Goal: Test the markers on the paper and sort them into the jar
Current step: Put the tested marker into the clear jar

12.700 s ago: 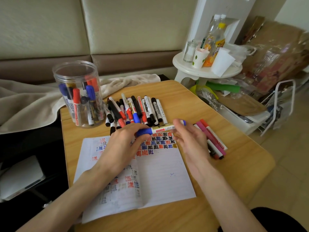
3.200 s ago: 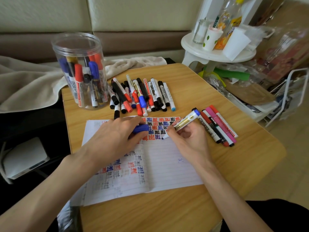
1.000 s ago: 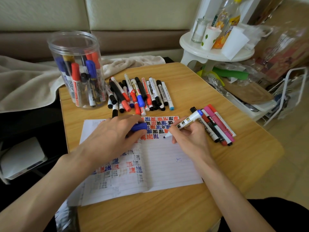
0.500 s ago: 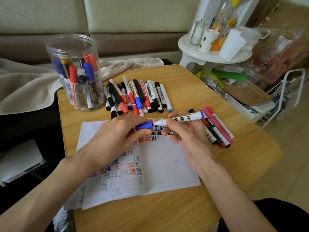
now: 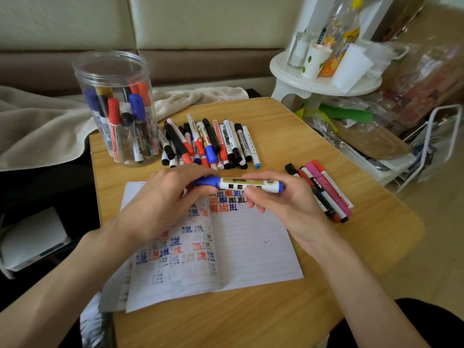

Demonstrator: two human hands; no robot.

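Head view:
- left hand [image 5: 173,197] has fingers curled round blue cap [image 5: 207,182] at left end of white-barrelled blue marker [image 5: 248,185]
- right hand [image 5: 278,204] pinches barrel near its blue right end
- marker horizontal, held just above far part of open lined paper notebook [image 5: 251,247] with red, blue and black test marks
- clear round plastic jar [image 5: 118,106] upright, far left on light wooden table [image 5: 288,136], several markers standing inside
- loose pile of mixed markers [image 5: 208,144] just right of jar
- short row of pink, red, black markers [image 5: 324,192] right of right hand
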